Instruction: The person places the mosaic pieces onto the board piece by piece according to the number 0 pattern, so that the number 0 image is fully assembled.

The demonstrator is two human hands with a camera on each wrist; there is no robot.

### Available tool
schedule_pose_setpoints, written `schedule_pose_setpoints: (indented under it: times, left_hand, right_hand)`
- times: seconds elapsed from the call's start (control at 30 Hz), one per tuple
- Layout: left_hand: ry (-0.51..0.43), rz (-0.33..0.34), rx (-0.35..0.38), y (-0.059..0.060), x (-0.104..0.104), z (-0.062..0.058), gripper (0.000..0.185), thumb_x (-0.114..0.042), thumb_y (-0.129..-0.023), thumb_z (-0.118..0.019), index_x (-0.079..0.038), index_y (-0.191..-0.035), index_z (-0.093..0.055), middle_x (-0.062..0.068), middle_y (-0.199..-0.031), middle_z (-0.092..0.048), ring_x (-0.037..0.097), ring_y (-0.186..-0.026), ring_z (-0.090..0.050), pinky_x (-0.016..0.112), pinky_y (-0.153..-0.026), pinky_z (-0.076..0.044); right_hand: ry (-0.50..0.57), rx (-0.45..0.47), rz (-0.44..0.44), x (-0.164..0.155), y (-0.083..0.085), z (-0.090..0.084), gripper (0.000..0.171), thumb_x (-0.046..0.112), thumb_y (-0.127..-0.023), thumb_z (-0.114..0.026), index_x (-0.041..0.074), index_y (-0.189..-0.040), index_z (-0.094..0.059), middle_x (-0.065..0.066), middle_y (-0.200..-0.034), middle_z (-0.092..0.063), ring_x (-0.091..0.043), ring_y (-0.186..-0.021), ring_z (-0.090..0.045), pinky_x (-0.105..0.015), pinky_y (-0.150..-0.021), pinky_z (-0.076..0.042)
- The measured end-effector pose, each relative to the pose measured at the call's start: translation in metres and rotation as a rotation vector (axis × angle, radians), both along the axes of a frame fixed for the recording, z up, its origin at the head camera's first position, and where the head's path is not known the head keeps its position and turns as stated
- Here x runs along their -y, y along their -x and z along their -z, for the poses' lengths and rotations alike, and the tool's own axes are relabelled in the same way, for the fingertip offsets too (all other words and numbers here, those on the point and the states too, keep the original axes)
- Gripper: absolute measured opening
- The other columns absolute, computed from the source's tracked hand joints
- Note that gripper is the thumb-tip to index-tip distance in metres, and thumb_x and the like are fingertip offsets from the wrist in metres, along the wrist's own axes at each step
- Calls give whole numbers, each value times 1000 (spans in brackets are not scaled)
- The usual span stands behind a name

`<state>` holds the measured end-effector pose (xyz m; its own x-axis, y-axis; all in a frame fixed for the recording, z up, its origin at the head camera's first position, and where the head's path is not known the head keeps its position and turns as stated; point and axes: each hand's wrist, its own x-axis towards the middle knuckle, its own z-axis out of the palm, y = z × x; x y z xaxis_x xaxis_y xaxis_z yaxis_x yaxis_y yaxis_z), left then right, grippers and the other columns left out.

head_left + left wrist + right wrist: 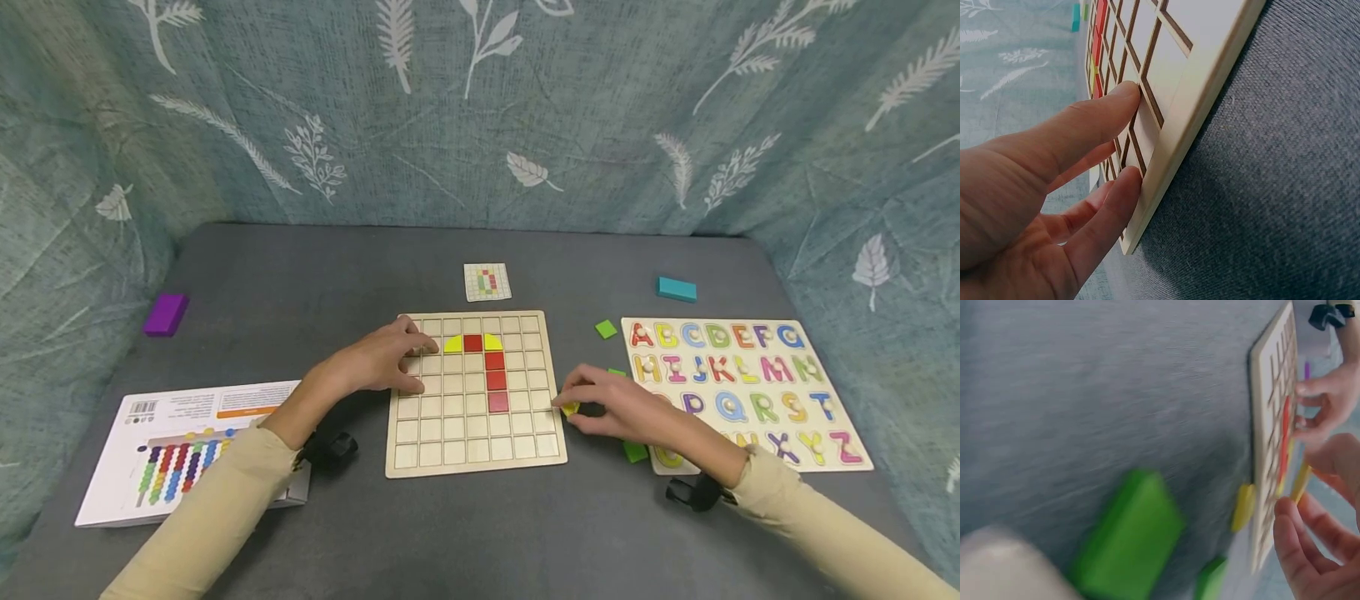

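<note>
A wooden grid board lies flat on the table. My left hand rests on its left side; in the left wrist view the thumb and spread fingertips touch the board's face. Two yellow quarter-round tiles flank a red tile near the top, and several red tiles run down from the right one. Beside the board's right edge, my right hand pinches a yellow tile between thumb and fingers. Another yellow tile lies on the table next to the board.
Behind the board lies a small pattern card. Loose green tiles and an alphabet puzzle are on the right. A teal block sits behind the puzzle. On the left are a white box and a purple block.
</note>
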<state>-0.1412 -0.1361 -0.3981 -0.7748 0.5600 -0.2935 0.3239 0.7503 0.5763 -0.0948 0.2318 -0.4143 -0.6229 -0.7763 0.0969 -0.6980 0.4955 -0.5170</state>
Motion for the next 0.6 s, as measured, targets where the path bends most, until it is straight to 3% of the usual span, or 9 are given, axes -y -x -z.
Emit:
schedule_pose_setpoints:
  times: [0.33, 0.6]
  left_hand:
    - [-3, 3, 4, -2, 0, 0, 52, -14, -81, -77, -6, -129, -60, 13, -114, -45, 20, -91, -46, 30, -76, -40]
    - [-4, 3, -23, -2, -1, 0, 53, -14, -80, -78, -5, -129, -60, 13, -113, -45, 20, -90, -44, 30, -76, -38]
  right_hand:
    - [85, -111, 27, 36, 13, -11, 20, 16, -86, -72, 11, -106, -74, 0, -99, -62, -15, -78, -57, -20, -65, -46]
    - [60, -71, 18, 56, 15, -15, 17, 15, -86, -69, 11, -102, -74, 0, -95, -65, -10, -76, -61, -20, -68, -50]
